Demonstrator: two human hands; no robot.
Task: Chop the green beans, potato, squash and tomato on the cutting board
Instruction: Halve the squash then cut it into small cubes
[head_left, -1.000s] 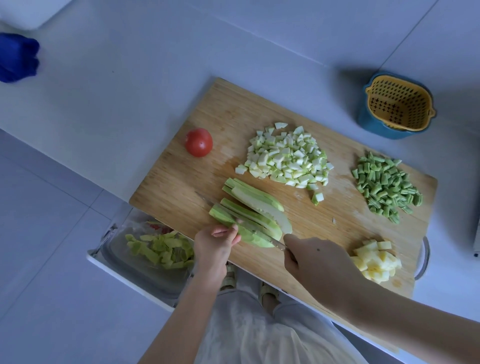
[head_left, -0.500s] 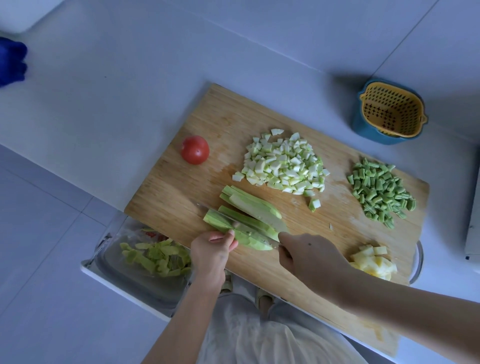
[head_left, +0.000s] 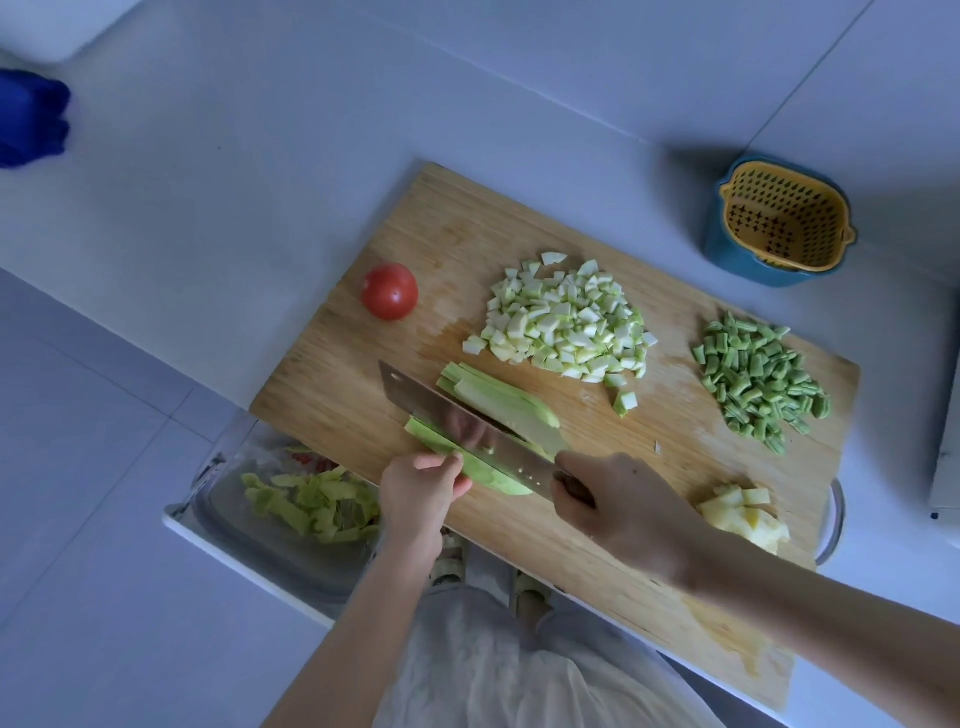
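On the wooden cutting board (head_left: 467, 228) lie long pale green squash strips (head_left: 498, 400). My left hand (head_left: 421, 488) pinches the near strip at its left end. My right hand (head_left: 618, 509) grips the handle of a cleaver (head_left: 457, 421), whose broad blade lies tilted across the strips. Behind them sits a heap of diced squash (head_left: 566, 322). A whole red tomato (head_left: 389, 291) rests at the board's left. Chopped green beans (head_left: 758, 379) are piled at the right, and potato cubes (head_left: 743, 514) lie near the front right edge.
A yellow colander inside a blue bowl (head_left: 779, 223) stands behind the board at the right. A clear tray (head_left: 280, 540) with green peelings (head_left: 311, 504) sits below the counter edge at the left. A blue cloth (head_left: 26, 124) lies far left.
The cleaver blade has tipped up so its flat face shows, where before only its thin edge was seen. My left hand stays on the near strip. The view has shifted slightly.
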